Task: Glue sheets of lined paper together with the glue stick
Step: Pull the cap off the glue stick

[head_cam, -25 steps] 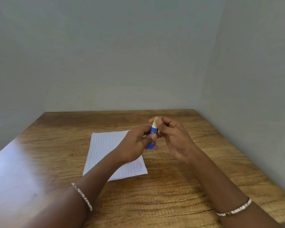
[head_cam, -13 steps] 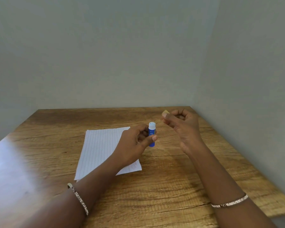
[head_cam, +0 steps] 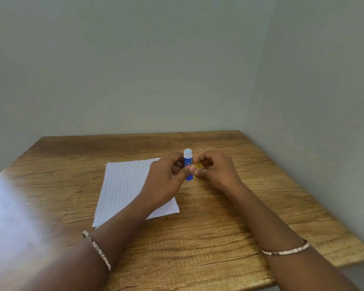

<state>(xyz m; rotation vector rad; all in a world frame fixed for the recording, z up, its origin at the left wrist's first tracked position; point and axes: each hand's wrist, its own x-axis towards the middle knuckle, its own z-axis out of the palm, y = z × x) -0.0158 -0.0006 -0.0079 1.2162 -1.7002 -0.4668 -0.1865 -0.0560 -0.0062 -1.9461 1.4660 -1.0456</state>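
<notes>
The left hand (head_cam: 166,178) grips the glue stick (head_cam: 188,164) upright, a little past the middle of the table (head_cam: 219,238) toward twelve o'clock; its thumb lies across the blue barrel from the nine o'clock side and its other fingers are curled round the back, clamped on the barrel; the white top of the stick points to twelve o'clock and stands bare above the fingers; whether the base touches the wood I cannot tell. The right hand (head_cam: 218,171) sits just beside the stick at three o'clock; its thumb and forefinger are pinched together on a small yellow cap (head_cam: 198,166), and the remaining fingers are curled in toward the palm; the cap is close against the barrel at about half its height, with the left thumb tip just at its nine o'clock side.

The lined paper (head_cam: 124,185) lies flat on the wood at nine o'clock of the stick, its long edges running from about one o'clock to seven o'clock; the left hand and forearm cover its right part; at the near left corner a second edge peeks out beneath, so it is more than one sheet. Each forearm carries a thin silver bracelet, the left bracelet (head_cam: 97,249) and the right bracelet (head_cam: 286,249). A plain pale wall (head_cam: 135,70) rises behind the table at twelve o'clock and another at three o'clock; bright glare washes out the wood at eight o'clock.
</notes>
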